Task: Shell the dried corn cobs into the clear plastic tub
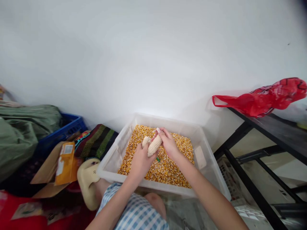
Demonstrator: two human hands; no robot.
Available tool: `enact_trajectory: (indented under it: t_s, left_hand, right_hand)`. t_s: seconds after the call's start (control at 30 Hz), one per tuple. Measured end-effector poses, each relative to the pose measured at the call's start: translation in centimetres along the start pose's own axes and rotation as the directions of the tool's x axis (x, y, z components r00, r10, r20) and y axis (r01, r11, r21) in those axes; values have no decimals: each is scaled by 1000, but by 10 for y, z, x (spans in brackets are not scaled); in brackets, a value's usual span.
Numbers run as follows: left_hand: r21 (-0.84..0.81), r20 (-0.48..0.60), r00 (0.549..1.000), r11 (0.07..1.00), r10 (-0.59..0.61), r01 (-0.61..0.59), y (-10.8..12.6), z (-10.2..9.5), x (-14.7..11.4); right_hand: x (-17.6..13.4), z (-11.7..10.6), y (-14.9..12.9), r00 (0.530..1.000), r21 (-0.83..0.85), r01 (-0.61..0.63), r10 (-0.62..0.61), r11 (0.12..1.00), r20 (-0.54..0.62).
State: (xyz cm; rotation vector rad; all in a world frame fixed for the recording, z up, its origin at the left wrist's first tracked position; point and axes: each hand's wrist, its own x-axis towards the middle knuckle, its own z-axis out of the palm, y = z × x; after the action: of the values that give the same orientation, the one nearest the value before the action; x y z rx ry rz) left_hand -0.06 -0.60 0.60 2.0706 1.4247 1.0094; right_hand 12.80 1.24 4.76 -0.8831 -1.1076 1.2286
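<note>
My left hand (142, 161) is closed around a pale corncob (145, 141), whose end sticks up past the fingers. A second, larger corncob (154, 146), stripped of its kernels, lies slanted between both hands, its lower end against my left fingers. My right hand (168, 143) grips the upper end of this larger cob, with its thumb and fingers bent. Both hands are above a translucent plastic tub (212, 159), over a wide bed of loose yellow corn kernels (165, 175). A small green piece (157, 159) lies on the kernels just below the cobs.
At left are a blue crate (76, 123) with a green cloth, an open cardboard box (45, 179), an orange packet (65, 163) and a striped mesh bag (100, 140). A black metal frame (249, 182) stands at right, with a red plastic bag (266, 99) on top. Behind is a white wall.
</note>
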Motion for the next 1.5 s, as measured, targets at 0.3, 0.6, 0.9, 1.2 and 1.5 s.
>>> enact_trajectory:
  t_s: [0.3,0.6,0.9,1.2,1.5]
  left_hand:
    - [-190,143,989,980,-31,58,-3,2,0]
    - [-340,314,948,926,-54,165,7,-10,1]
    - [-241,166,983,964,-75,114,-4,1,-2]
    - [-76,92,993,994,-76,83,-4,-2,-4]
    - [-360,79,981,913,-175,192,1,-8,1]
  right_hand:
    - [-1,-15,-2,984,-54,-65,73,996,164]
    - [-4,-20,-11,937,115,-157,111,981,332]
    - [-4,-15,-3,972,31,-50,42,998,229]
    - [-6,-3,3,990,-16,14,-11,1000,140]
    - [4,-13,2,998,73,17,-12,997,-69]
